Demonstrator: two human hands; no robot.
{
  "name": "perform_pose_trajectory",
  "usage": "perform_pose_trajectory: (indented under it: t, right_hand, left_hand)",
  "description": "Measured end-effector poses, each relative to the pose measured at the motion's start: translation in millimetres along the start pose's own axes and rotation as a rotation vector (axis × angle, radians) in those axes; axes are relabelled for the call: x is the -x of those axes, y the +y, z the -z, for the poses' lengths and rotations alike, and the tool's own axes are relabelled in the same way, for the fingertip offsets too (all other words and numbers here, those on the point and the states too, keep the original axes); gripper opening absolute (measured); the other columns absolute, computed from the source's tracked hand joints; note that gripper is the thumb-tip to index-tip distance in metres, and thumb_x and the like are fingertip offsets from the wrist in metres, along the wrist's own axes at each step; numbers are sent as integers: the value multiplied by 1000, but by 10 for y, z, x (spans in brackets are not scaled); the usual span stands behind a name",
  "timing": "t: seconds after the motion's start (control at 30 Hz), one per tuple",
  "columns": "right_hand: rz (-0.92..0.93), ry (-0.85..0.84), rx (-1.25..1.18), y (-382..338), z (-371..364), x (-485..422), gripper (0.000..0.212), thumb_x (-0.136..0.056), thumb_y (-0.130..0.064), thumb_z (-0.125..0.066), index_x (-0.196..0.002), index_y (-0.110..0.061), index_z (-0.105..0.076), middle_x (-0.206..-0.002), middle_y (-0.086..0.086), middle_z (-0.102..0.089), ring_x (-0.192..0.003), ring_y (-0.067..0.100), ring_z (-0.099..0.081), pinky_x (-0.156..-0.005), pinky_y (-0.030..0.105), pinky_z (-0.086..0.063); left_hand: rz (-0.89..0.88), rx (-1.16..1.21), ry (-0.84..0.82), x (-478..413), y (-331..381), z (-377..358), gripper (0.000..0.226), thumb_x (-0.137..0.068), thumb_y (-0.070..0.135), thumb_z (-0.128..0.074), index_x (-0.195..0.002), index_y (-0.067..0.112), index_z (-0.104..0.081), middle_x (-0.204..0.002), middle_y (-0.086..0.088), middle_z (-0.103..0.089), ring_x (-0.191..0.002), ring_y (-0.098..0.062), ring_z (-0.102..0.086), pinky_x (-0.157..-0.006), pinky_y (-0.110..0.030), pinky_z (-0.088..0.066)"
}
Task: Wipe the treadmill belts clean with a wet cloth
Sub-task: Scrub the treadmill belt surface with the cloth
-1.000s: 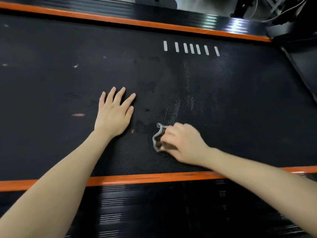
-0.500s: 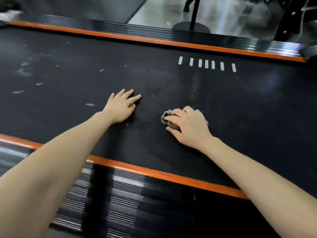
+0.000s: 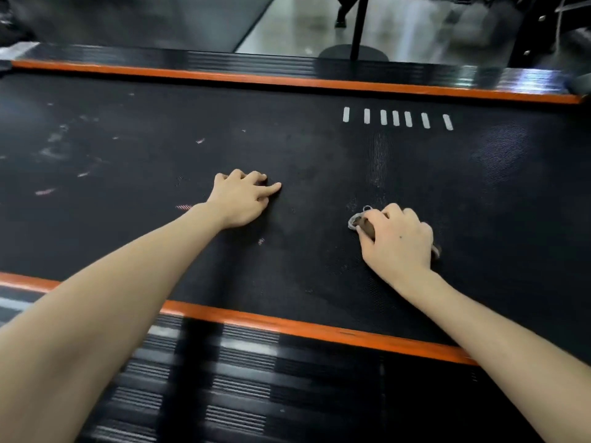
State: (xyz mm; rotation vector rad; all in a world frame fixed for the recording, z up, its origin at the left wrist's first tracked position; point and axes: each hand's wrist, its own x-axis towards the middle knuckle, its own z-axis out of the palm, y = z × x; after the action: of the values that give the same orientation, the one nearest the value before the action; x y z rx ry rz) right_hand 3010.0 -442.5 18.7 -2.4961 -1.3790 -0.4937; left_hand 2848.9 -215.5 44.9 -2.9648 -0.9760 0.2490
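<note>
Left hand: your left hand [image 3: 241, 199] sits just left of the frame's centre, palm down on the belt. The fingers are loosely bent with the index finger stretched out to the right, and it holds nothing.
Right hand: your right hand [image 3: 398, 241] is right of centre and a little lower in the frame, knuckles up. The fingers are curled round the cloth and press it onto the belt.
Cloth: the cloth [image 3: 357, 220] is bunched under your right hand. A grey looped edge sticks out past the fingertips on the hand's left, and a small piece shows at its right edge. The rest is hidden by the hand.
Belt: the treadmill belt [image 3: 319, 155] is black and textured and runs across the whole middle of the frame. Both your hands touch it, well apart from each other.
Marks: pale smudges [image 3: 57, 148] lie on the belt at the middle left. Small light flecks lie between them and your left hand.
White dashes: a row of short white dashes [image 3: 396, 118] is printed on the belt at the upper right, above your right hand.
Orange strips: one orange strip [image 3: 287, 324] edges the belt across the lower frame, under your forearms. A second orange strip [image 3: 287, 80] edges it across the top.
Side rail: a ribbed black side rail [image 3: 243, 382] fills the bottom of the frame, blurred.
Background: a dark pole on a round base [image 3: 351, 52] stands on a glossy floor at the top centre.
</note>
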Motion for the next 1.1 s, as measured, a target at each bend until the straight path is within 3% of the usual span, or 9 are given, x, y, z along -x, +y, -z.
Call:
perform_pose_trajectory:
  t: [0.07, 0.17, 0.3, 0.37, 0.5, 0.7, 0.8, 0.97, 1.1]
  right_hand:
    - [-98, -56, 33, -216, 51, 15, 22, -83, -33, -65, -87, -11, -67, -81, 10, -59, -72, 33, -56, -55, 34, -35]
    - [-6, -98, -44, -735, 123, 158, 27, -83, -42, -53, -83, -18, -66, -84, 6, -62, -72, 30, -59, -55, 36, -44]
    - [235, -172, -115, -1213, 144, 269, 25, -79, -44, -53, -79, -21, -63, -75, -2, -58, -65, 22, -57, -50, 31, -39]
    - [240, -167, -76, -1219, 62, 70, 26, -81, -42, -51, -79, -19, -62, -74, -1, -56, -64, 23, -56, -49, 33, -39]
    - [-94, -101, -6, -1295, -155, -465, 23, -83, -35, -64, -79, -13, -59, -75, 4, -57, -63, 29, -55, -51, 32, -36]
    - [231, -235, -126, -1585, 229, 272, 16, -80, -34, -62, -80, -19, -56, -80, -2, -55, -70, 20, -50, -55, 30, -32]
    - [334, -241, -100, -1515, 129, 110, 15, -79, -31, -62, -81, -17, -57, -81, 0, -56, -69, 22, -50, -54, 31, -33]
    - [-8, -114, -27, -1475, -235, -767, 17, -79, -30, -66, -81, -14, -62, -83, 5, -55, -67, 27, -50, -52, 35, -41]
    - [204, -175, -107, -1492, -60, -284, 18, -76, -30, -65, -87, -17, -59, -87, 4, -55, -74, 25, -50, -57, 34, -39]
  left_hand:
    - [-89, -2, 134, -26, -114, 28, 41, -100, 35, -29, -138, 48, -37, -146, 10, -37, -128, -22, -33, -104, -38, -20]
    - [-119, 108, 286, -52, -376, 17, 39, -100, 33, -34, -137, 40, -45, -148, 5, -38, -135, -23, -29, -109, -38, -12]
    - [-102, 46, 160, -84, -632, -133, 48, -101, 38, -22, -149, 34, -22, -157, 1, -18, -144, -28, -9, -116, -47, -2]
    - [-110, 63, 141, -77, -654, -276, 50, -101, 38, -18, -150, 30, -17, -158, 0, -15, -145, -28, -7, -116, -47, -2]
    - [-129, 138, 179, -107, -683, -387, 50, -101, 39, -19, -150, 29, -20, -158, 0, -17, -145, -28, -8, -116, -47, -2]
    - [-152, 181, 223, -89, -697, -418, 50, -101, 38, -20, -150, 27, -22, -157, -2, -20, -145, -29, -9, -117, -48, -3]
    - [-155, 182, 228, -99, -701, -409, 51, -100, 38, -21, -150, 26, -23, -157, -3, -21, -144, -30, -11, -116, -50, -4]
    - [-170, 196, 263, -113, -710, -463, 48, -101, 35, -25, -146, 23, -33, -153, -6, -30, -142, -33, -19, -115, -52, -10]
    - [-154, 201, 238, -114, -707, -431, 49, -100, 37, -21, -146, 25, -33, -154, -6, -29, -143, -32, -18, -115, -51, -8]
